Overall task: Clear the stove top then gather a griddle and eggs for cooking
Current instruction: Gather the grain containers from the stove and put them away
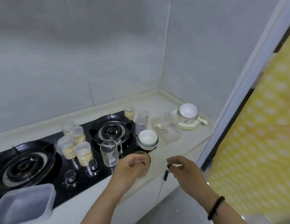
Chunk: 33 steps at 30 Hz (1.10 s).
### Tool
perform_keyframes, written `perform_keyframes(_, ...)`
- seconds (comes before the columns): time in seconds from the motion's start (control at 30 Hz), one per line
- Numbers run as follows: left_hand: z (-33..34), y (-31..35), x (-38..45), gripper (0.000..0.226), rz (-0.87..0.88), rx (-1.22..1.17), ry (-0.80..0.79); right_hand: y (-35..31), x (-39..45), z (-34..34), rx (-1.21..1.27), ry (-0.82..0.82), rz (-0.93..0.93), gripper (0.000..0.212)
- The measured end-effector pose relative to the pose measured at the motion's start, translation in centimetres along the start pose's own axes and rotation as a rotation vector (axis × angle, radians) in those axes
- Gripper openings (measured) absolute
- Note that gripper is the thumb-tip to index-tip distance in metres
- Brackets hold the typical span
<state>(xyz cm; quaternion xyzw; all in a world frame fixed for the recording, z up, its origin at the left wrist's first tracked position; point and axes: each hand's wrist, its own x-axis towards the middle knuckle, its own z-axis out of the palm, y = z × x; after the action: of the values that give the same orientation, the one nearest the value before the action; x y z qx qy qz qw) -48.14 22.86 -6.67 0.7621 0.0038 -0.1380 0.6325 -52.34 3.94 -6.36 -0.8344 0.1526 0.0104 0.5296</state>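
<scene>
The black glass stove top (86, 177) has two burners, a left burner (26, 165) and a right burner (111, 130). Between them stand several clear jars (76, 147) of pale yellow food. A clear glass jug (109, 152) and a white bowl (147, 139) sit at the stove's right end. My left hand (133, 165) curls over an amber glass (146, 160) at the stove's front right corner. My right hand (183, 165) hovers over the counter edge with loosely curled fingers, and I see nothing in it. No griddle or eggs are in view.
A lidded plastic box (24, 206) lies on the stove's front left. On the counter to the right are stacked white bowls (188, 115), drinking glasses (142, 122) and a clear tray (171, 135). A yellow dotted curtain (254, 143) hangs on the right, white cabinet doors below.
</scene>
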Motion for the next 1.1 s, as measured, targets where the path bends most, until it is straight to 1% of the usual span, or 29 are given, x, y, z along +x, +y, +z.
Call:
perform_keyframes(0.07, -0.4, 0.5, 3.0, 0.027, -0.010, 0.002, -0.009, -1.2, 2.9, 0.1, -0.011, -0.012, 0.006, 0.015)
perform_keyframes(0.17, -1.2, 1.2, 7.1, 0.027, 0.005, 0.020, -0.020, -2.7, 7.0, 0.5, -0.029, 0.012, -0.024, 0.016)
perform_keyframes(0.3, -1.8, 1.7, 11.8, 0.024, 0.008, 0.063, -0.026, -3.0, 11.4, 1.9, -0.044, 0.017, -0.051, 0.016)
perform_keyframes(0.4, -1.8, 2.0, 14.0, 0.024, 0.001, 0.070, -0.022, -2.9, 13.7, 2.3, -0.070, -0.021, -0.021, 0.015)
perform_keyframes(0.53, -2.0, 2.3, 16.2, 0.025, -0.039, 0.043, -0.004, -3.4, 18.1, 1.7, -0.101, -0.039, -0.030, 0.014)
perform_keyframes(0.63, -3.1, 2.7, 17.4, 0.025, -0.084, -0.031, 0.081, -4.3, 22.3, 1.5, -0.164, -0.084, -0.069, 0.014)
perform_keyframes(0.77, -4.2, 3.2, 19.1, 0.023, -0.126, -0.134, 0.229, -5.6, 28.7, 1.6, -0.235, -0.146, -0.144, 0.021)
perform_keyframes(0.9, -3.7, 3.8, 20.3, 0.022, -0.167, -0.225, 0.388, -5.8, 34.6, 2.2, -0.312, -0.229, -0.246, 0.030)
perform_keyframes(0.97, -2.8, 4.1, 20.8, 0.022, -0.189, -0.263, 0.480, -5.5, 37.5, 2.6, -0.390, -0.324, -0.304, 0.039)
perform_keyframes(1.1, -1.0, 4.4, 21.1, 0.022, -0.232, -0.289, 0.593, -4.3, 41.8, 3.7, -0.582, -0.486, -0.390, 0.055)
